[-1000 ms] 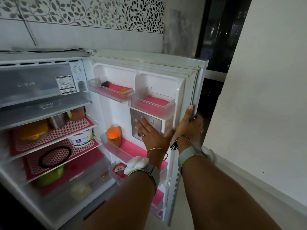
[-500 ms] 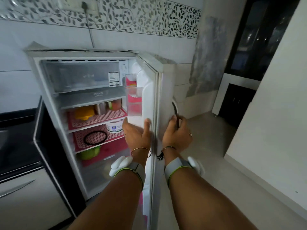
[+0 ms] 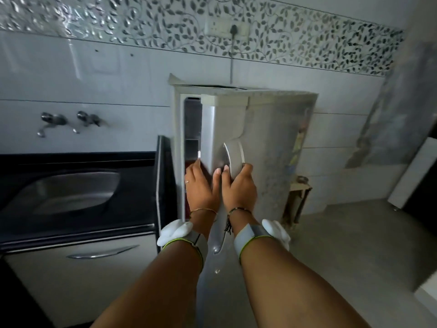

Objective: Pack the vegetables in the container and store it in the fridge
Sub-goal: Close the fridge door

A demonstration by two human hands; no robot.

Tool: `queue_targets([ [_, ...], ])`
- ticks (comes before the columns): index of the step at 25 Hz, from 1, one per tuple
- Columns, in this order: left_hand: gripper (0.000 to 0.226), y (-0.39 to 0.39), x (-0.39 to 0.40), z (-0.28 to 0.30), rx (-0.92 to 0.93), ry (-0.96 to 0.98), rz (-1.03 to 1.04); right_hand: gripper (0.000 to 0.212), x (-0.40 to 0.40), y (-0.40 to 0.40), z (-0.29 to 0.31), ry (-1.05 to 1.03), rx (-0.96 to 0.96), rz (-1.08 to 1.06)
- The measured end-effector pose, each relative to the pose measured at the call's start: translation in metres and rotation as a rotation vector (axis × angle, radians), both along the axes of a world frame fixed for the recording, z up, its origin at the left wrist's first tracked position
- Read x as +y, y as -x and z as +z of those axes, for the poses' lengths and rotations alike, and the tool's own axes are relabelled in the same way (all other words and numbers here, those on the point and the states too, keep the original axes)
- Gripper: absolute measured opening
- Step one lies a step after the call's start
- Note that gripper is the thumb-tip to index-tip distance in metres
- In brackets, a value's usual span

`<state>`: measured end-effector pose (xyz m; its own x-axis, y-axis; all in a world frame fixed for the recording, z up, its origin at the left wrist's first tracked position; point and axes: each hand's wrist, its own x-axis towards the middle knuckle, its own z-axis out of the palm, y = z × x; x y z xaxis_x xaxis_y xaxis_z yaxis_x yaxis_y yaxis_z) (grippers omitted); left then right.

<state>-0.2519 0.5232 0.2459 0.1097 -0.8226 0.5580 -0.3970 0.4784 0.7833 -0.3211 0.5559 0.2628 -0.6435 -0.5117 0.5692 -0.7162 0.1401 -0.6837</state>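
Fridge (image 3: 272, 143) stands against the tiled wall, just right of our black counter (image 3: 78, 159), its door (image 3: 260, 162) ajar with only a narrow dark gap showing at the fridge's left edge. Our right hand (image 3: 238, 188) has its fingers curled closed around the curved silver handle (image 3: 233, 157) on the door. Our left hand (image 3: 201, 185) lies flat and open on the door's left edge, fingers extended, gripping nothing. Left of the fridge, a steel sink (image 3: 71, 190) sits in the counter.
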Motion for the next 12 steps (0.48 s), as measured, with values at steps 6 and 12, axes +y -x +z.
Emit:
queue_targets([
  [6, 0.037, -0.041, -0.158, 0.022, -0.105, -0.309, -0.098, 0.051, -0.146, -0.048, 0.006, -0.229, -0.155, -0.039],
  [12, 0.037, -0.044, -0.234, 0.033, -0.201, -0.337, -0.186, 0.051, -0.218, -0.061, 0.002, -0.211, -0.204, -0.116],
])
